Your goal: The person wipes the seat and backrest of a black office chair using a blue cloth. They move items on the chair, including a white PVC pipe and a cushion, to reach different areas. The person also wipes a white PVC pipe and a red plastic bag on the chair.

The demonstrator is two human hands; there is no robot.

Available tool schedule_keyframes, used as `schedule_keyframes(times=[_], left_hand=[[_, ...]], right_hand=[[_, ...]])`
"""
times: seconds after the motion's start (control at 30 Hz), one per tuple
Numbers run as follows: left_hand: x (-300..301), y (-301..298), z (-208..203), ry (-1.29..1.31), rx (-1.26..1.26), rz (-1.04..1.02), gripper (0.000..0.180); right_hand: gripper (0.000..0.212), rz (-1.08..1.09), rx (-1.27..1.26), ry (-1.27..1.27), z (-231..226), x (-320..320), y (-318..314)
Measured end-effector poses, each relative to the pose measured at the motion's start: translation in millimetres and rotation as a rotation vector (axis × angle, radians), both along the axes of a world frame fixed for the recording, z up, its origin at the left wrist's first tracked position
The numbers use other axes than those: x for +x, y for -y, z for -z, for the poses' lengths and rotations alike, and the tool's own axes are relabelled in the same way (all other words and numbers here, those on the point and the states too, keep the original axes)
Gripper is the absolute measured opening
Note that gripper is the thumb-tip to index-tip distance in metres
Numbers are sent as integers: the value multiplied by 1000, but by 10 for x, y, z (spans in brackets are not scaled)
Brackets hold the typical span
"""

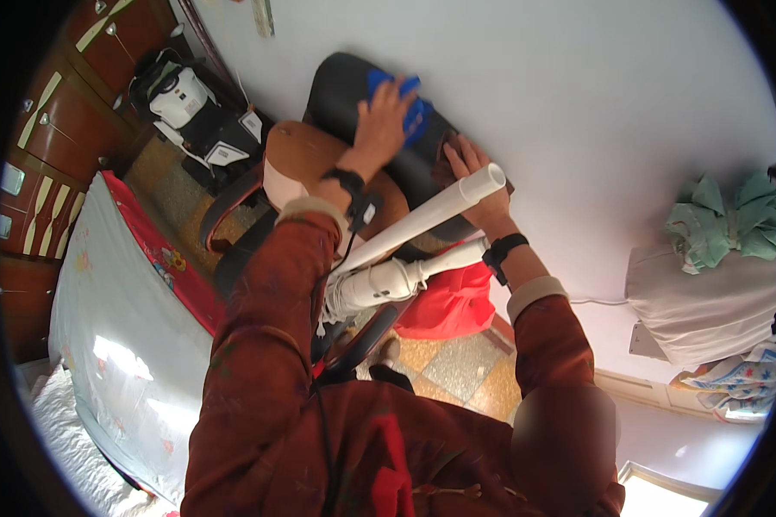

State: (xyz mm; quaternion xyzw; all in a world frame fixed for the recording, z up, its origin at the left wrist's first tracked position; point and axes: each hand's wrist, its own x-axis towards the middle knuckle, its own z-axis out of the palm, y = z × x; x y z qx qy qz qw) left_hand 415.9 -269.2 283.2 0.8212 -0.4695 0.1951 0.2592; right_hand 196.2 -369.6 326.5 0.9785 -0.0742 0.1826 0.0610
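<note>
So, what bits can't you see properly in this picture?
In the head view:
- The bright blue soft cloth: partly covered by the left hand, so its full shape is hidden.
- The right hand: partly blocked by the long white round tube, so its grip is unclear.
- The crumpled pale green fabric: cut off by the dark right rim.
- The rust-brown right sleeve: its lower part is blurred by a smudgy patch.

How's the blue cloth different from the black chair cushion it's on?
Colour: the blue cloth is bright blue; the black chair cushion is black.
Size: the cloth is small; the cushion is much bigger and longer.
Shape: the cloth is crumpled; the cushion is smooth and rounded.
Both are partly covered by the person's left grip.
</note>
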Motion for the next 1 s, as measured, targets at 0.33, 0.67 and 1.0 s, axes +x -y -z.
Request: schedule_keyframes(times=[0.33, 0.67, 1.0], left_hand=[[718, -714, 620, -535, -217, -416, 50], [-1702, -1557, 1728, -1639, -702, -294, 65], [-1953, -1357, 3606, -1624, -726, -824, 72]], right_hand=[[68, 85, 4, -6, 68, 4, -2], [70, 84, 9, 40, 148, 24, 23], [78, 158, 20, -66, 119, 61, -8]])
